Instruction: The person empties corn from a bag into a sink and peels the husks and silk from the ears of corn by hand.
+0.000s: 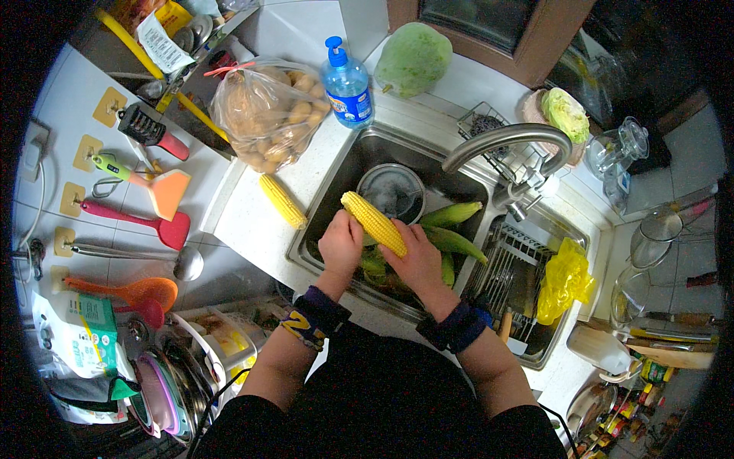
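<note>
Above the left basin of a stainless steel sink (321, 218), a husked corn cob (374, 222) slants between my hands. My right hand (417, 258) grips its lower end. My left hand (342, 244) is curled close by the cob's left side; whether its fingers hold anything cannot be told. Another husked corn cob (282, 202) lies on the white counter left of the basin. Ears of corn in green husks (456, 241) and loose husk leaves (374, 267) lie in the basin under and beside my hands. A round metal bowl (391, 192) with foamy water stands at the basin's back.
A curved faucet (510, 137) reaches over the sink. Behind stand a bag of potatoes (275, 115), a blue pump bottle (348, 86), a green melon (413, 60) and a cut cabbage (565, 115). A yellow plastic bag (566, 281) lies over the right basin's rack. Utensils hang at left.
</note>
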A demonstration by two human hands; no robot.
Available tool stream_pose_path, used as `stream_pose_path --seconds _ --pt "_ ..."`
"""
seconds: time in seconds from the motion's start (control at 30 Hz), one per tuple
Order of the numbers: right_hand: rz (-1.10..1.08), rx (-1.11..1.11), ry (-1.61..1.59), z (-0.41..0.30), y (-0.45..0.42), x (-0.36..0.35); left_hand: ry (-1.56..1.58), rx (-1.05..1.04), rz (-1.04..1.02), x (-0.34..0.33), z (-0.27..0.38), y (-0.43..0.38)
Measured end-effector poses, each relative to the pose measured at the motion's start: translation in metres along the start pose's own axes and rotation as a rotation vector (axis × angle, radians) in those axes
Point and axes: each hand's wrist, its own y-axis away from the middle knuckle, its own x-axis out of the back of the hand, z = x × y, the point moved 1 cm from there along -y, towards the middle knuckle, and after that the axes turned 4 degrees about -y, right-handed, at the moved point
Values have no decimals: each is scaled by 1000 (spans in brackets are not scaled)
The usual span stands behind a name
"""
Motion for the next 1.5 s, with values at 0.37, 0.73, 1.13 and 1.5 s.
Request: stream_pose_path --seconds 0.37,0.73,1.13,1.5 --pt "-4 -38 -37 6 -1 -1 307 248 -148 8 -1 7" --pt "6 -62 -223 7 -1 -1 192 275 -156 -2 -20 13" --pt "-14 -124 -314 7 -3 -9 637 272 -269 -1 17 6" --pt "-10 -221 -476 7 -7 -2 1143 441 -489 8 18 8"
